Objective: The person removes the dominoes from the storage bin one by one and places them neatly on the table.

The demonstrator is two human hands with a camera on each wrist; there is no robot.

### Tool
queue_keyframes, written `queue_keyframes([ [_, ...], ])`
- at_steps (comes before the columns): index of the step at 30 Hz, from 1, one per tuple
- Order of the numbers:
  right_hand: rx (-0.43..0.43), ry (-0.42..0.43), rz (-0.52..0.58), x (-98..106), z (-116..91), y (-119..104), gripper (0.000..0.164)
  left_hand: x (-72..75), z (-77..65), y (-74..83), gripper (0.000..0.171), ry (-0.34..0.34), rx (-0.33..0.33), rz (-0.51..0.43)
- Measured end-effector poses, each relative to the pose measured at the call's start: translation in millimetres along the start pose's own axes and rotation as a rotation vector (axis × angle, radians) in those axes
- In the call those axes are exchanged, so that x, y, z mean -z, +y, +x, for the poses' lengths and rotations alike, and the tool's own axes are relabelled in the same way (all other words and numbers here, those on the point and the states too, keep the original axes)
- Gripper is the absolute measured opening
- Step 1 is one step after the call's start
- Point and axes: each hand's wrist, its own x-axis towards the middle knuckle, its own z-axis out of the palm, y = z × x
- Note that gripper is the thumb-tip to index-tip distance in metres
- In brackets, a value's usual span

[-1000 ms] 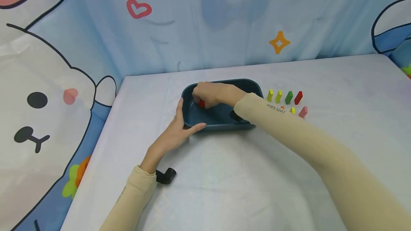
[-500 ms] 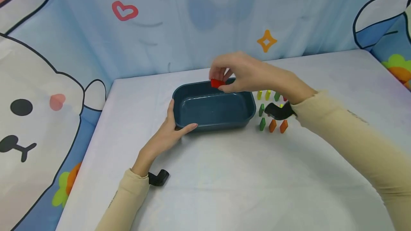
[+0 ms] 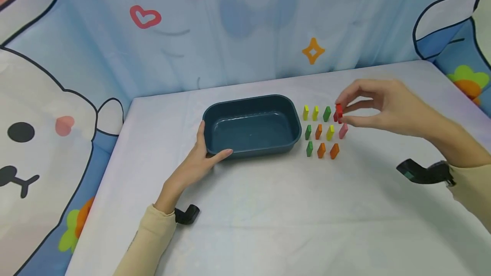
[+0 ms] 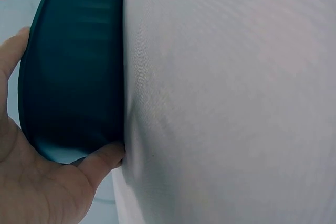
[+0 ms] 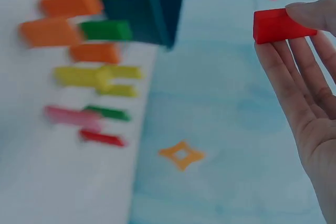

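Observation:
In the head view my right hand [image 3: 399,107] pinches a red block [image 3: 339,110] between thumb and fingertips. The right wrist view shows the same red block [image 5: 278,25] held by its end. Just behind it a darker red block [image 3: 335,116] stands partly hidden at the right of the back row. My left hand [image 3: 189,167] holds the near left corner of a dark blue-green rectangular basin [image 3: 253,154]. Its thumb lies along the near wall, with a finger on the left end. No blocks lie on the basin's visible floor.
Right of the basin, small blocks stand upright in three rows, including a green block [image 3: 327,114], a yellow block [image 3: 330,133], a pink block [image 3: 343,131] and an orange block [image 3: 334,151]. A white cloth [image 3: 261,216] covers the table; a printed curtain [image 3: 230,33] hangs behind.
My right hand has lifted the red block out of the basin and carried it right, over to the back row of blocks. The left hand has stayed at the basin's corner.

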Motion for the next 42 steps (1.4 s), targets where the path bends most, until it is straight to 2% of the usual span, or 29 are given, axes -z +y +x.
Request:
queue_keyframes([
  [5, -0.176, 0.017, 0.051, -10.6, -37.6, 39.3, 0.041, -0.2, 0.6, 0.9, 0.113, -0.002, -0.003, 0.0],
  [11, -0.266, -0.03, 0.076, -32.6, -58.8, 65.0, 0.039, 0.1, 0.0, 2.3, 0.114, -0.001, 0.007, 0.011],
  [20, -0.253, -0.104, 0.066, -51.6, -64.5, 74.9, 0.03, -0.7, 0.1, 1.8, 0.113, -0.005, 0.0, 0.005],
  [23, -0.255, -0.096, 0.066, -54.6, -66.0, 76.6, 0.031, -1.0, 0.3, 1.9, 0.113, -0.001, 0.0, 0.009],
  [30, -0.292, -0.067, -0.008, -58.0, -69.7, 81.9, 0.034, -0.7, 1.0, 2.3, 0.113, 0.004, -0.007, 0.008],
  [42, -0.283, -0.035, 0.026, -63.0, -70.6, 85.7, 0.035, -0.1, 0.4, 2.2, 0.113, -0.001, 0.002, 0.001],
])
